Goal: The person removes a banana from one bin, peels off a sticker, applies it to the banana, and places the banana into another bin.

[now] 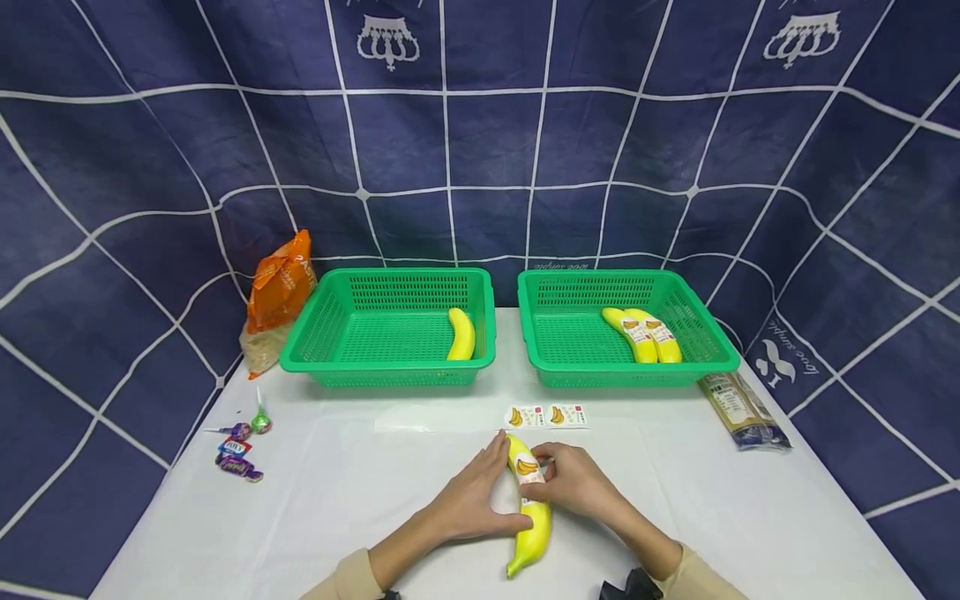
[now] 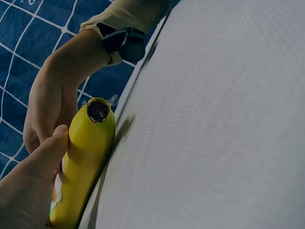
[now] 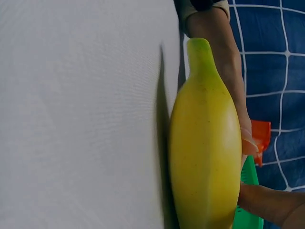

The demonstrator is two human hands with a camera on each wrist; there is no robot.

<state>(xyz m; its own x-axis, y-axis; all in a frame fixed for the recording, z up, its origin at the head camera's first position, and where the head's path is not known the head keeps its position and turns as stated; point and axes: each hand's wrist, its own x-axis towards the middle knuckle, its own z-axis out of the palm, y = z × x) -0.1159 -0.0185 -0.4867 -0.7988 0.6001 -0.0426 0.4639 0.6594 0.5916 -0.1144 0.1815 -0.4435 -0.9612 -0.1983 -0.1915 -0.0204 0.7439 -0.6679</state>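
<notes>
On the white table lies a yellow banana (image 1: 534, 537), its stem end pointing toward me. A white label (image 1: 528, 468) with a banana picture sits on its upper half. My left hand (image 1: 472, 496) braces the banana from the left, fingertips at its far end and thumb lying on it lower down. From the right, my right hand (image 1: 577, 483) bends its fingers over the label's right edge, the thumb on its lower part. The left wrist view shows the banana's dark blunt tip (image 2: 98, 110); the right wrist view shows its stem (image 3: 200, 55).
Two printed banana labels (image 1: 546, 416) lie on a clear strip beyond my hands. A left green basket (image 1: 390, 367) holds one banana; a right green basket (image 1: 615, 367) holds two labelled ones. Candies (image 1: 240, 465) and an orange bag (image 1: 281, 283) are left, a clear packet (image 1: 742, 412) right.
</notes>
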